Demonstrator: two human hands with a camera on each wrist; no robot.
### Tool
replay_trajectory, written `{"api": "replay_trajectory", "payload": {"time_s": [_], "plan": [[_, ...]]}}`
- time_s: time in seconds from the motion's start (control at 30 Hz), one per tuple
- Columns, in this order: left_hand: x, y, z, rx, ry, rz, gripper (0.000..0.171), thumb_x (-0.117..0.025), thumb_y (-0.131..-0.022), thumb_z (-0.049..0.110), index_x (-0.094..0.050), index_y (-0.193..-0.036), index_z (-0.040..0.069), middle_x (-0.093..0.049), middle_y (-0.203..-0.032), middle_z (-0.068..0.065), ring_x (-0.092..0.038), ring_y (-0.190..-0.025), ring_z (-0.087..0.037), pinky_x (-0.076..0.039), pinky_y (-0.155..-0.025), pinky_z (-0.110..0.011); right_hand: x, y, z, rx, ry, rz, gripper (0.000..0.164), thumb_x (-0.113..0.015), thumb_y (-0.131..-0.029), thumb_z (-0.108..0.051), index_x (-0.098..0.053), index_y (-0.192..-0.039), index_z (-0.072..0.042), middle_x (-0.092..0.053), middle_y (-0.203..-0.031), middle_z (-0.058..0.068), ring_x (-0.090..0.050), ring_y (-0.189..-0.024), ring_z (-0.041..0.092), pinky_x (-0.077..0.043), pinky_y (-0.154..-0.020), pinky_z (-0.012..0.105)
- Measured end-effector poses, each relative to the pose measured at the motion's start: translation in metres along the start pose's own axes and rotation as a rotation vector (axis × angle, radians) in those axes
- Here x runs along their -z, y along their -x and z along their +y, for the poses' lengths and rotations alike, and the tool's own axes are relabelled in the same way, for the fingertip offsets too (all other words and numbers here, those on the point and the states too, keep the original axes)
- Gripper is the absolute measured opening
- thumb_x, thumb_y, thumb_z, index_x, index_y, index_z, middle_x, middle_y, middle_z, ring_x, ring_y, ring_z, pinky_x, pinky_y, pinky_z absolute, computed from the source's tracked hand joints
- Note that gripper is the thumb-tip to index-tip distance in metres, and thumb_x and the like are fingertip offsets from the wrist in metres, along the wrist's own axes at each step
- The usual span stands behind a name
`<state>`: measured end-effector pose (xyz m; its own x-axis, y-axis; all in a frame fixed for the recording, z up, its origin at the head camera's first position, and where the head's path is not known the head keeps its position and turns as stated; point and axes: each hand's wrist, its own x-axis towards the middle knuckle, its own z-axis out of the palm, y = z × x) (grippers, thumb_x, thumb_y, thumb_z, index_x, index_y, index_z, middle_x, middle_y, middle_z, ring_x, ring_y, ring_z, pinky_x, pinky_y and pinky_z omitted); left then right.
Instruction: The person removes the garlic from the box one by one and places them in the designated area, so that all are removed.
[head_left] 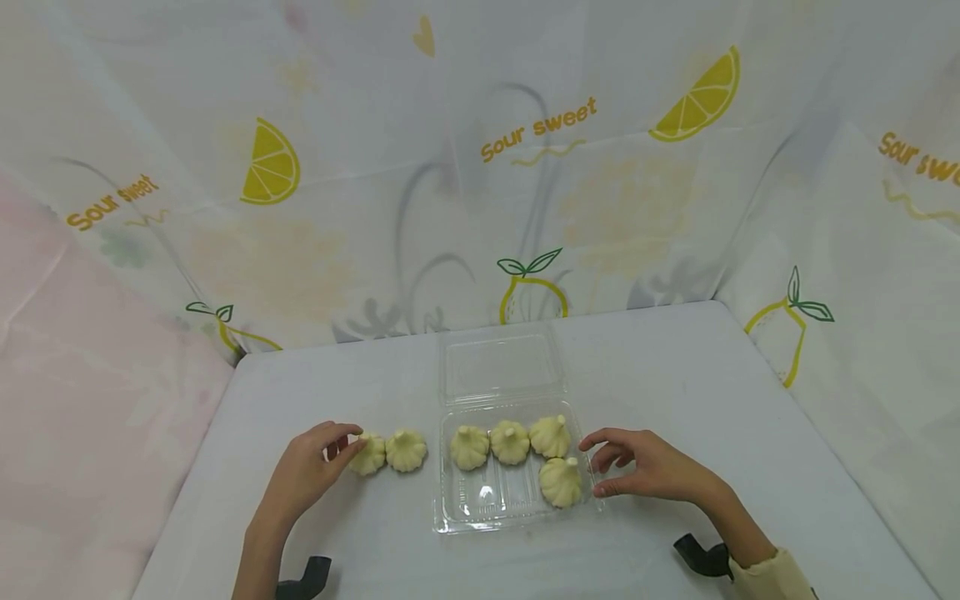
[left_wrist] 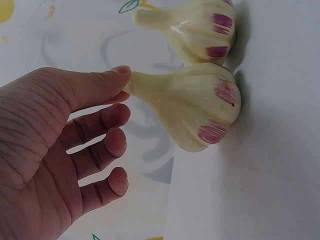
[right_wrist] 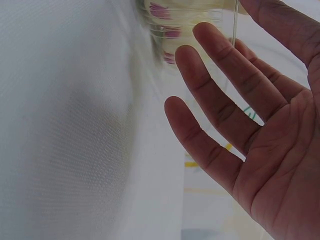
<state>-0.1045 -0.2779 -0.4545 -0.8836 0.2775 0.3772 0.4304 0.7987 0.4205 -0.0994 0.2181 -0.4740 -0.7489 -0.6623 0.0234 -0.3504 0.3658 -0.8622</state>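
Note:
In the head view, my left hand [head_left: 306, 468] is at the leftmost garlic bulb [head_left: 368, 458]. The left wrist view shows thumb and forefinger pinching the tip of that bulb's stem, while the other fingers stay loosely bent. The bulb is pale with purple streaks and seems to rest on the table. A second garlic bulb [head_left: 406, 452] touches it on the right. Several more garlic bulbs [head_left: 510, 443] sit inside a clear plastic box [head_left: 468, 523]. Beside the box's right wall, my right hand [head_left: 648, 468] is held with fingers spread, gripping nothing; whether its fingertips touch the wall, I cannot tell.
The box's clear lid [head_left: 502, 367] lies folded back behind it, towards the rear edge of the white table [head_left: 660, 367]. Printed cloth [head_left: 450, 208] with lemon drawings hangs behind and at the sides.

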Motion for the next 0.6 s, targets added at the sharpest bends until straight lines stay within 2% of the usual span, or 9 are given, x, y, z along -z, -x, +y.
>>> {"api": "replay_trajectory", "payload": {"time_s": [0.37,0.6], "plan": [[0.004,-0.003,0.012,-0.043,-0.006,0.030,0.023,-0.084,-0.077,0.006,-0.074,-0.096,0.012,-0.049,-0.071,0.016,-0.047,-0.062,-0.004,-0.039,-0.052,-0.021,0.000,0.000,-0.002,0.008,-0.011,-0.001,0.048,-0.079,-0.086,-0.023,-0.058,-0.128,-0.009,-0.071,-0.100,-0.001,-0.066,-0.093,0.018,-0.054,-0.082,0.043],[0.003,-0.005,0.021,-0.078,0.026,0.042,0.023,-0.084,-0.076,0.005,-0.074,-0.095,0.013,-0.049,-0.072,0.017,-0.047,-0.062,-0.004,-0.038,-0.052,-0.018,0.000,0.000,-0.005,0.009,-0.020,0.001,0.049,-0.079,-0.086,-0.023,-0.058,-0.128,-0.010,-0.071,-0.100,0.000,-0.066,-0.093,0.020,-0.054,-0.082,0.044]]}}
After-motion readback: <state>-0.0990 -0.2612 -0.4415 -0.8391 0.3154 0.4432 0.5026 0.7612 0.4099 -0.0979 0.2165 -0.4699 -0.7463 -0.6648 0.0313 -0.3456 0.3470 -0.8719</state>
